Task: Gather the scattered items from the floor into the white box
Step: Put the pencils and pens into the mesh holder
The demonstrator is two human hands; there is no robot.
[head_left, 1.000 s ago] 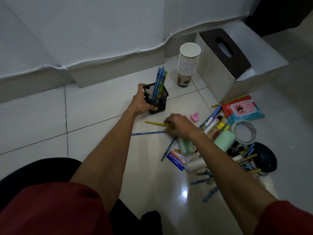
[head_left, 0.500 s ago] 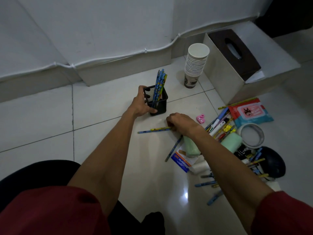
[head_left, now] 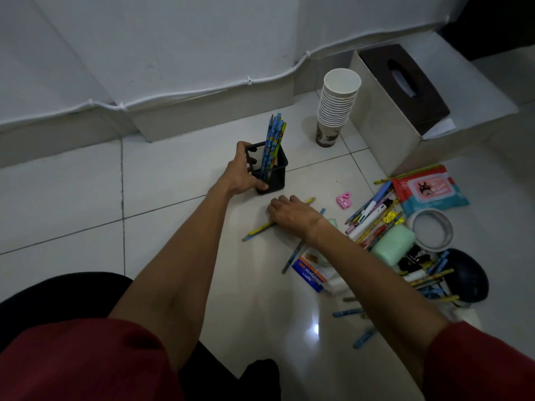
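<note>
My left hand (head_left: 241, 175) grips the side of a black mesh pencil holder (head_left: 270, 172) that stands upright on the tiled floor with several blue and yellow pencils (head_left: 273, 140) in it. Just in front of it, my right hand (head_left: 292, 213) lies palm down over two pencils (head_left: 257, 230) on the floor, fingers closed around them. The white box (head_left: 385, 123) stands open at the back right with a dark brown tissue box (head_left: 405, 82) inside it. More loose pencils and pens (head_left: 373, 215) lie scattered to the right.
A stack of paper cups (head_left: 337, 105) stands beside the white box. On the floor at right lie a pink sharpener (head_left: 344, 200), a wet-wipes pack (head_left: 431, 190), a tape roll (head_left: 432, 230), a green roll (head_left: 393, 244), a dark round object (head_left: 469, 276) and a small blue carton (head_left: 308, 274).
My right hand has drawn the two pencils on the floor together and turned them diagonal; its fingers have closed over them. My left hand stays on the holder.
</note>
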